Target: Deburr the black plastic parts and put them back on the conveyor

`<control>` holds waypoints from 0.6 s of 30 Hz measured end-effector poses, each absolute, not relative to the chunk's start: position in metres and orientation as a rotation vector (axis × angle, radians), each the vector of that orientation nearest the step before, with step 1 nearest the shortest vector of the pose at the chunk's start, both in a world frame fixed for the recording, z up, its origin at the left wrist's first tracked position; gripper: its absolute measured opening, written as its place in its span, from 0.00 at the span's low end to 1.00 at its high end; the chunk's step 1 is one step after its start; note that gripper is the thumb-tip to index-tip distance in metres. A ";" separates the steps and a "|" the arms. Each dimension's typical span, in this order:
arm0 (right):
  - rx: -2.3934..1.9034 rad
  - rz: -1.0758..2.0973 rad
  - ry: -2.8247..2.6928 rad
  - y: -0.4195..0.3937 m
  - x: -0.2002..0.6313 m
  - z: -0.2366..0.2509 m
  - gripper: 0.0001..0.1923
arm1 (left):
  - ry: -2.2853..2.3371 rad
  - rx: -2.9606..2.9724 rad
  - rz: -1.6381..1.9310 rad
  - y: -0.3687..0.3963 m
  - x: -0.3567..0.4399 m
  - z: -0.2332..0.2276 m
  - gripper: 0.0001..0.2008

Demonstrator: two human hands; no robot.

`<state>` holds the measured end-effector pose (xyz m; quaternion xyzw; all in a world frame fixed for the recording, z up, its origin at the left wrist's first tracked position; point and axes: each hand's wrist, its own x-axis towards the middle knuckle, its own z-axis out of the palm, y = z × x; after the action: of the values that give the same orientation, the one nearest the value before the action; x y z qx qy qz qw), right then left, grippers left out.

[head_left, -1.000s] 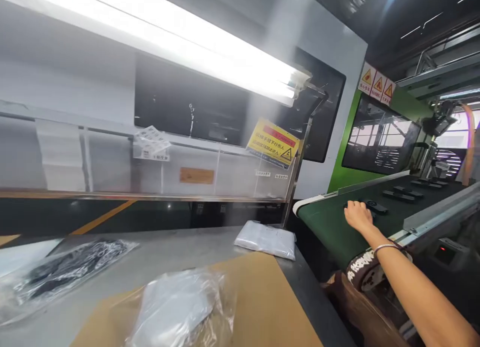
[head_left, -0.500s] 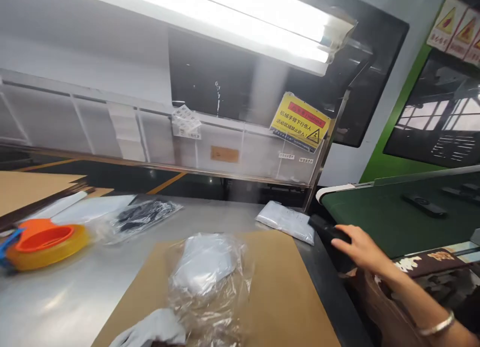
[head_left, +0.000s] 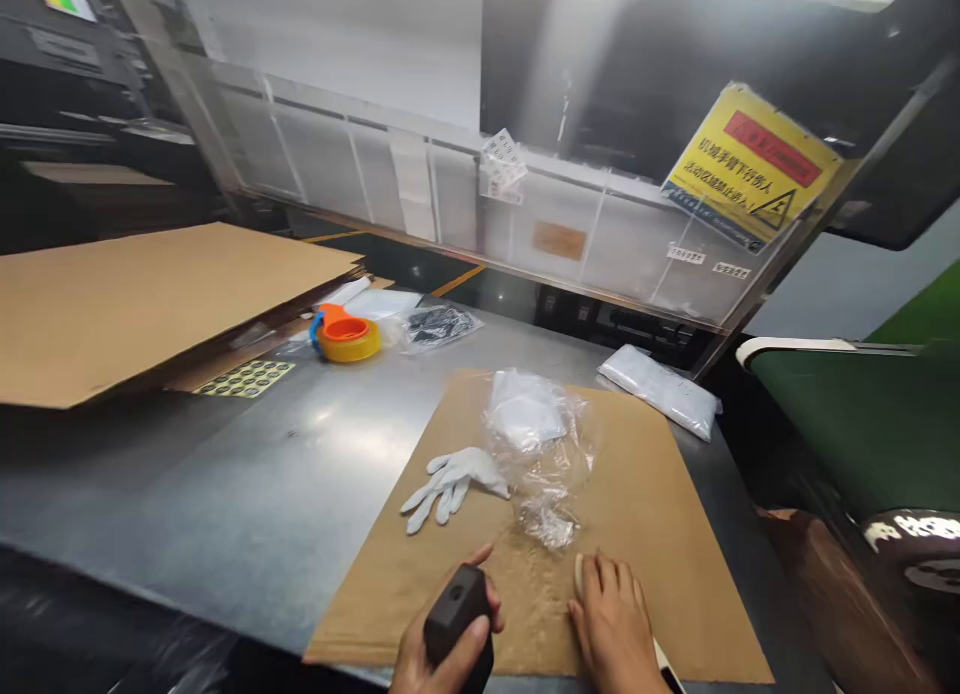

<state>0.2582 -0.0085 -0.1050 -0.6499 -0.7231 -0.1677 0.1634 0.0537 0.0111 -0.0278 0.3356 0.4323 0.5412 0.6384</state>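
Note:
My left hand is wrapped round a black, block-shaped object with rounded edges, held upright over the near edge of the cardboard sheet. My right hand rests low over the same sheet, fingers together. A slim pale object with a rounded end shows beside its index finger, and a pale strip comes out behind the palm; most of it is hidden. Ahead of both hands lie a white glove and a crumpled clear plastic bag with something white inside.
An orange tape dispenser, a bag with dark contents and a sticker sheet lie at the back left, beside stacked cardboard. A white packet lies back right. A green conveyor runs along the right.
The view has turned left and down. My right hand, which held a black object beside the conveyor, is now over the cardboard. A black object is now in my left hand.

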 end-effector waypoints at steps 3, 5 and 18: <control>-1.921 -0.436 -2.028 -0.020 0.255 -0.115 0.16 | 0.950 1.044 1.170 0.004 0.038 -0.030 0.21; -1.854 -0.299 -1.977 -0.029 0.248 -0.109 0.18 | 0.947 1.234 1.091 0.003 0.030 -0.038 0.20; -1.175 0.095 -2.130 -0.058 0.168 -0.018 0.29 | 0.717 1.719 0.951 -0.012 0.013 -0.041 0.26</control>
<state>0.1678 -0.0581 -0.0184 -0.4526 -0.8210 0.0364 0.3462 0.0127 -0.0124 -0.0412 0.7113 0.2967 0.3933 0.5013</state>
